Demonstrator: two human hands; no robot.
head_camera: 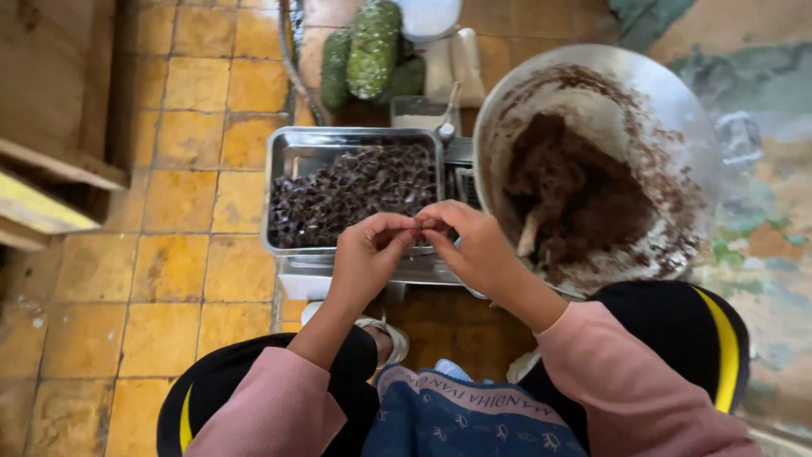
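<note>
While both hands meet over the near edge of the metal tray (283, 182), the head view looks straight down on a seated person in pink sleeves and dark trousers with yellow stripes. Left hand (368, 254): fingers curled inward, thumb and forefinger pinched together at the tips. Right hand (474, 245): same posture, fingertips closed and touching the left hand's fingertips. Between the two pinches sits a small dark piece (418, 223), mostly hidden by the fingers; its shape cannot be made out. Both grips are closed tight, no gap between the fingers.

Tray: rectangular, shiny steel, largely filled with a heap of small dark brown folded pieces (355, 195); its left part is bare metal. It rests on a low steel stand over yellow floor tiles (178, 271).

Just right of the tray, touching or nearly so: large round metal bowl (677, 110), its walls smeared brown, holding a lump of dark brown paste (567, 195) with a pale handle (529, 237) stuck into it.

Beyond the tray: bumpy green fruits (372, 46), and a small clear container (419, 110) beside them.
</note>
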